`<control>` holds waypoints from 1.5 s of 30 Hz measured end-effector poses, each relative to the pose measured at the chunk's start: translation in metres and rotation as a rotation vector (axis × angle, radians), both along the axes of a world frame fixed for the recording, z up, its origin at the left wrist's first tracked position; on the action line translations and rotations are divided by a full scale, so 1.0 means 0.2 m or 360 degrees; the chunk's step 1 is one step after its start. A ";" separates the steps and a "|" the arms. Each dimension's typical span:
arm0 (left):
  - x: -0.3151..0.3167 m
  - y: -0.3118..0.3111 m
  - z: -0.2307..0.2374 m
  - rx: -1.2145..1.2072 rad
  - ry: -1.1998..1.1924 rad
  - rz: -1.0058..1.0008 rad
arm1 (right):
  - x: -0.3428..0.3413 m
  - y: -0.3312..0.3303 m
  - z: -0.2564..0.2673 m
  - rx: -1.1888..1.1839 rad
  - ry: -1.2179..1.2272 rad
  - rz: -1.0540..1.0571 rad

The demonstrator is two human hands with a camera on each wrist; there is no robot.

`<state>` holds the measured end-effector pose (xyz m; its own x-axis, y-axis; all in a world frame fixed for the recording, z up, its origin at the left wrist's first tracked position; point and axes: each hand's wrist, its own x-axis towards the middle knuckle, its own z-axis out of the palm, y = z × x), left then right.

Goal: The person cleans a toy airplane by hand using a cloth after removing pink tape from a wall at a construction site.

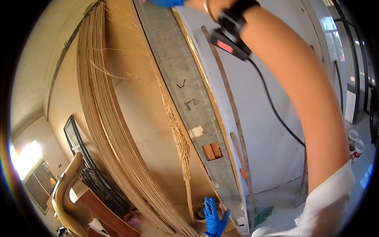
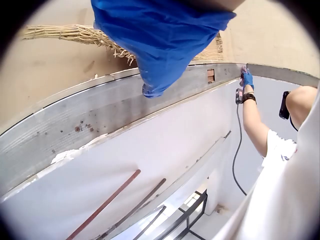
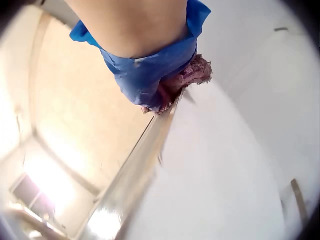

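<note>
A tall grey door frame [image 1: 169,51] with a rectangular cutout [image 1: 212,151] and black marks stands at the end of a wall. High on it, my right hand [image 3: 150,75] in a blue glove grips a fuzzy purplish cloth [image 3: 197,71] wrapped over the frame's edge. The head view shows only a sliver of that hand, at its top edge. Low down, my left hand [image 1: 215,220], also gloved in blue, is held up at the frame's side with its fingers straight. In the left wrist view its glove overlaps the frame, and nothing shows in it.
A straw broom [image 1: 183,154] leans upright left of the frame, near a tall stack of thin strips [image 1: 114,130]. A curved wooden chair [image 1: 65,193] stands at the lower left. Wooden sticks [image 1: 233,106] lean on the white wall to the right. A cable [image 1: 272,106] hangs from my right wrist.
</note>
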<state>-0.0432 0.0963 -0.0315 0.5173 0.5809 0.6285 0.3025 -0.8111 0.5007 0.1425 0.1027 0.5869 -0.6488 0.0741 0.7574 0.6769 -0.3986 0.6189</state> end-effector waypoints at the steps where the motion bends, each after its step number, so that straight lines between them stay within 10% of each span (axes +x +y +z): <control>1: -0.01 -0.02 0.00 0.0026 -0.0005 -0.0002 | -0.04 -0.05 -0.14 -0.0139 0.0075 -0.0026; 5: 0.02 0.02 -0.03 -0.0084 0.0018 -0.0079 | 0.01 -0.01 -0.64 0.0108 -0.0294 0.0164; 9: -0.01 -0.09 -0.03 -0.0047 -0.0063 -0.0210 | -0.05 -0.15 -1.33 -0.0460 -0.0010 0.0230; 11: -0.07 -0.15 -0.16 -0.0798 -0.0289 -0.0341 | -0.11 -0.27 -1.61 -0.0863 0.0165 0.0325; 13: -0.15 -0.15 0.07 -0.0092 0.0002 -0.0202 | -0.12 -0.32 -1.70 -0.1145 0.0319 0.0422; 16: -0.28 -0.09 0.11 -0.0383 -0.0238 -0.0364 | -0.24 -0.34 -1.93 -0.1588 0.1103 0.1390; 17: -0.32 -0.07 0.13 -0.0558 -0.0390 -0.0448 | -0.33 -0.35 -2.17 -0.1862 0.1773 0.2253; 20: -0.48 -0.15 0.09 -0.0746 -0.0506 -0.0276 | -0.50 -0.38 -2.35 -0.2472 0.2509 0.2175; 22: -0.50 -0.15 0.16 -0.1717 -0.1247 -0.1032 | -0.50 -0.39 -2.61 -0.2552 0.3004 0.2052; 27: -0.51 -0.23 0.06 -0.1925 -0.1047 -0.0370 | -0.51 -0.34 -3.00 -0.2419 0.3691 0.2285; 32: -0.55 -0.27 -0.20 -0.2189 -0.1234 0.0294 | -0.54 -0.27 -3.29 -0.2550 0.4246 0.1685; 36: -0.63 -0.28 -0.20 -0.2040 -0.1434 0.0342 | -0.59 -0.13 -3.27 -0.2778 0.5043 0.1872; 45: -0.71 -0.44 -0.65 -0.1139 -0.1616 0.1033 | -0.75 0.14 -3.65 -0.4076 0.3750 0.2435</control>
<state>-0.1848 0.0075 -0.1608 -0.4597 0.8875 0.0314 -0.2187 -0.1474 0.9646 -0.0083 0.1307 -0.1432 -0.7069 0.6629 -0.2467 -0.3207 -0.6113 -0.7235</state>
